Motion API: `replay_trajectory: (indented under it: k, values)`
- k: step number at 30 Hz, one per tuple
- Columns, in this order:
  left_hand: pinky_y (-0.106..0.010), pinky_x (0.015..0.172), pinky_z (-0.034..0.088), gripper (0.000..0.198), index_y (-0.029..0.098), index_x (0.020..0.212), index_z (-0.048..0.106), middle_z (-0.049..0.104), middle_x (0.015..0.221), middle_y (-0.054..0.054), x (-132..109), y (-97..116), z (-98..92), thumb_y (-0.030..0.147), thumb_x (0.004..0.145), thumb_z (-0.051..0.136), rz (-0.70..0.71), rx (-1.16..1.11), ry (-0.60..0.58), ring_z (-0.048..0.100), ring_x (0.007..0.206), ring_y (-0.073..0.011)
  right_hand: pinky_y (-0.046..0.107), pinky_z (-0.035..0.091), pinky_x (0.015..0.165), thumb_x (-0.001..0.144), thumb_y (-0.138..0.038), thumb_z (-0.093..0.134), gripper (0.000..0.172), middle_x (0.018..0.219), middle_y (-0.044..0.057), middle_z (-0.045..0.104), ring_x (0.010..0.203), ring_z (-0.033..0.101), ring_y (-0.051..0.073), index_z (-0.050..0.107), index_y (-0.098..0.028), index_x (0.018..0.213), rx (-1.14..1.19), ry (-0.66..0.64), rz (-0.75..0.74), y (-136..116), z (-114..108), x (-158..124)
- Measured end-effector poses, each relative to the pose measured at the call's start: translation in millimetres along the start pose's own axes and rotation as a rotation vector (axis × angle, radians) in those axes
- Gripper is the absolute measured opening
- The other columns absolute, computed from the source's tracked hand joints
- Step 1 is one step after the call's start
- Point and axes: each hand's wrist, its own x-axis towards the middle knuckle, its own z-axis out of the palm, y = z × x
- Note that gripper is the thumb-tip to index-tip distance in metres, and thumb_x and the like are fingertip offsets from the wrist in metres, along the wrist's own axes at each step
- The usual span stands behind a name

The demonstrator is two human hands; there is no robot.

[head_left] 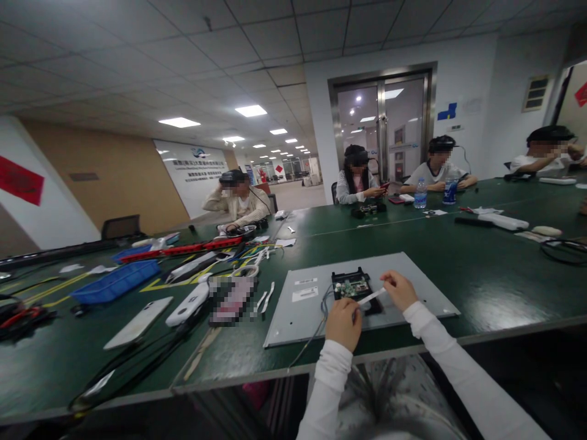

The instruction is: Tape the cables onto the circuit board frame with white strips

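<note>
A thin white strip [372,296] is stretched between my two hands; whether it is tape or a flat ribbon cable I cannot tell. My left hand [343,322] pinches its near left end. Farther right, my right hand [400,289] is closed on the other end with thumb and fingertips. Just beneath lies a flat grey metal panel [293,321], and on it a black bracket [360,272] frames a green circuit board [352,288]. A grey cable [308,343] runs from the board over the panel's edge. My left hand partly hides the bracket.
Left of the panel lie narrow white strips [268,298], a pixelated phone-shaped item [233,299], a white handheld device [189,303], a white phone [139,322] and a blue tray [117,282]. Several people sit across the green table [504,293], near water bottles [420,194].
</note>
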Motion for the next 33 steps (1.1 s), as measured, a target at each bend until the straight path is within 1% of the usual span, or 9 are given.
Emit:
replay_trajectory:
  k: [6, 11, 15, 21, 33]
  values:
    - [-0.034, 0.081, 0.038, 0.022, 0.019, 0.091, 0.057, 0.052, 0.093, -0.004, -1, 0, 0.3, 0.016, 0.076, 0.041, 0.018, 0.045, -0.021, 0.046, 0.091, -0.0174, 0.025, 0.037, 0.06, 0.061, -0.025, 0.044, 0.017, 0.058, -0.003, 0.052, 0.058, 0.049, 0.013, 0.054, -0.019, 0.074, -0.124, -0.039, 0.001, 7, 4, 2]
    - [-0.034, 0.081, 0.038, 0.022, 0.02, 0.092, 0.057, 0.051, 0.094, -0.004, -1, 1, 0.2, 0.018, 0.077, 0.042, 0.026, 0.074, -0.031, 0.046, 0.092, -0.0177, 0.023, 0.035, 0.056, 0.063, -0.029, 0.046, 0.017, 0.056, -0.004, 0.046, 0.055, 0.046, 0.011, 0.052, -0.019, 0.075, -0.231, -0.062, -0.057, 8, 6, 1]
    - [-0.034, 0.081, 0.038, 0.022, 0.02, 0.093, 0.057, 0.051, 0.095, -0.004, -1, 1, 0.7, 0.018, 0.076, 0.042, 0.02, 0.089, -0.027, 0.045, 0.092, -0.0179, 0.022, 0.033, 0.054, 0.063, -0.03, 0.049, 0.018, 0.061, -0.003, 0.046, 0.056, 0.044, 0.011, 0.053, -0.019, 0.076, -0.322, -0.085, -0.106, 9, 6, 1]
    - [-0.034, 0.079, 0.038, 0.021, 0.02, 0.092, 0.057, 0.051, 0.095, -0.004, -1, 2, -0.3, 0.018, 0.076, 0.043, 0.011, 0.09, -0.042, 0.045, 0.092, -0.0184, 0.022, 0.033, 0.057, 0.063, -0.028, 0.051, 0.018, 0.064, -0.002, 0.048, 0.059, 0.044, 0.011, 0.054, -0.019, 0.078, -0.382, -0.104, -0.138, 12, 8, 1]
    - [-0.033, 0.08, 0.037, 0.023, 0.021, 0.093, 0.056, 0.051, 0.095, -0.004, -3, 3, -1.8, 0.018, 0.076, 0.042, 0.005, 0.109, -0.051, 0.044, 0.093, -0.0184, 0.022, 0.032, 0.059, 0.062, -0.026, 0.055, 0.016, 0.07, -0.001, 0.048, 0.063, 0.044, 0.011, 0.053, -0.019, 0.077, -0.426, -0.129, -0.152, 13, 9, -1]
